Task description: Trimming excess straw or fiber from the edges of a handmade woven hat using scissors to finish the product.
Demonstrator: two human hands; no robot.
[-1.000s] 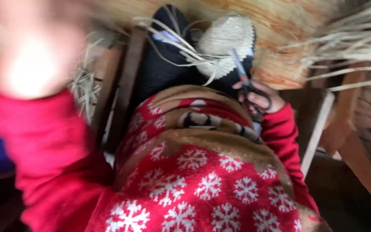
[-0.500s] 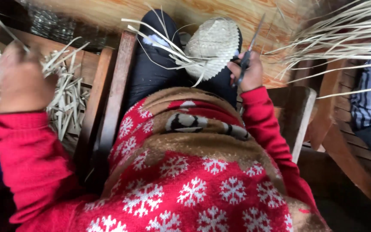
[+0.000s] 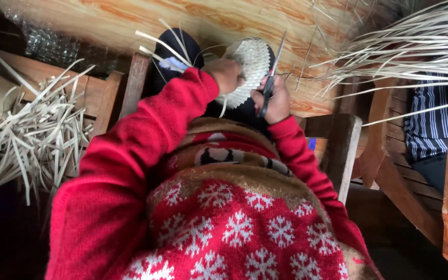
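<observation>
Woven disc between strip piles

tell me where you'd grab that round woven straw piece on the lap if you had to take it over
Probably by the rim of the round pale woven straw piece at its far edge, coming from the wooden floor side. The left hand covers its near left edge, and the right hand holds dark-handled scissors upright at its right, so those sides are taken.

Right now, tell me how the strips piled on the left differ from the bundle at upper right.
The left strip pile lies short, criss-crossed and loose; the upper-right strip bundle runs long, fanned roughly one way. The pile sits beside a wooden frame; the bundle hangs above a striped sleeve. Both are pale straw-coloured strips.
</observation>
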